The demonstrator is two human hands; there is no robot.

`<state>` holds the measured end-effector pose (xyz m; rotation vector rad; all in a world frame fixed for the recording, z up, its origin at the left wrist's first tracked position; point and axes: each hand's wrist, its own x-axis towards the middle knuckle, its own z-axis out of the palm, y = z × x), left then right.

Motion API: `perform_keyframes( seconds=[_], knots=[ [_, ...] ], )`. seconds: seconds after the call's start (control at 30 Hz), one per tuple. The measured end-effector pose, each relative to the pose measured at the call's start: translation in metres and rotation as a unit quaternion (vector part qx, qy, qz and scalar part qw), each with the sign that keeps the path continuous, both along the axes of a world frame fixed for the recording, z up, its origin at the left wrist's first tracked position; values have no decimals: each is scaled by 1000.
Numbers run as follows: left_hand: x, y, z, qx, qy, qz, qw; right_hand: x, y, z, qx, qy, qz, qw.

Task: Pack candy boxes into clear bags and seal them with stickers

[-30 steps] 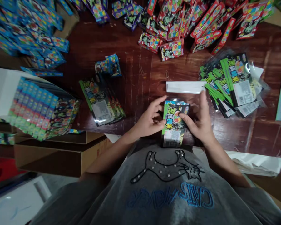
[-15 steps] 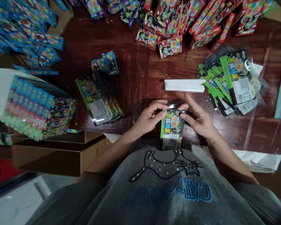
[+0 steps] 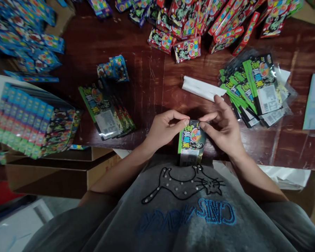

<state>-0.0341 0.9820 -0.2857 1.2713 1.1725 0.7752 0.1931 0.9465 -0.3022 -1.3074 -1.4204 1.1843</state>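
Observation:
A black and green printed candy packet [image 3: 191,143] lies at the table's front edge, against my shirt. My left hand [image 3: 166,126] pinches its top left corner between thumb and fingers. At the top right corner, my right hand [image 3: 222,129] pinches the same edge with thumb and index finger, its other fingers raised. Just beyond the right fingers lies a white folded strip [image 3: 203,88], slanting down to the right. Several similar packets [image 3: 264,84] in clear plastic are fanned out to the right. To the left is another stack of packets [image 3: 105,108].
Small blue boxes [image 3: 119,68] sit behind the left stack. Red boxes [image 3: 187,49] are heaped at the back, with a blue heap [image 3: 28,35] at back left. A white carton holds rows of colourful boxes [image 3: 23,120]. Brown cardboard boxes [image 3: 47,178] stand below the table edge.
Both hands have closed in on the packet's top edge, the left fingertips now pinched together. The white strip has turned to a slant. The whole view has shifted slightly.

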Motion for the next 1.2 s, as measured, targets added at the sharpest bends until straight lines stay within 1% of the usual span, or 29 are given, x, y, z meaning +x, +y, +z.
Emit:
perform_keyframes(
  seconds=[0.1, 0.2, 0.27, 0.33, 0.43, 0.53, 0.6, 0.7, 0.77, 0.87, 0.93, 1.0, 1.03, 1.1, 1.17, 1.2],
  knots=[
    [3, 7, 10, 11, 25, 4, 1000, -4, 5, 5, -25, 30, -27, 999],
    [1, 14, 15, 29, 35, -20, 999, -4, 6, 9, -60, 56, -46, 996],
    [-4, 15, 14, 32, 27, -50, 998, -1, 4, 10, -68, 63, -47, 995],
    [-9, 13, 9, 33, 0, -76, 997, 5, 0, 11, -68, 57, -33, 996],
    [-14, 7, -3, 43, -28, -92, 994, 17, -3, 17, -54, 28, 27, 998],
    [-13, 4, -9, 55, -20, -85, 995, 27, 7, 35, 11, -45, 81, 996],
    [-12, 3, -9, 61, -12, -83, 995, 29, 20, 49, 55, -106, 125, 985],
    [-10, 2, -6, 69, -7, -83, 994, 24, 40, 61, 72, -163, 226, 958],
    [-11, 1, -4, 73, -6, -82, 994, 20, 48, 61, 72, -201, 258, 942],
    [-14, -3, -4, 74, -3, -74, 995, 14, 52, 53, 76, -244, 245, 935],
    [-17, -7, -4, 73, -2, -59, 996, 10, 51, 50, 94, -246, 230, 937],
    [-22, -12, -4, 76, -6, -39, 996, 6, 51, 50, 123, -241, 237, 933],
    [-25, -14, -3, 82, -9, -30, 996, 3, 52, 51, 134, -240, 255, 927],
    [-34, -18, 1, 101, -13, -22, 995, -5, 58, 52, 133, -234, 317, 909],
    [-51, -24, 6, 138, -5, -8, 990, -17, 70, 54, 109, -223, 379, 891],
    [-63, -29, 10, 167, 9, 14, 986, -27, 79, 54, 97, -213, 395, 889]
  ],
)
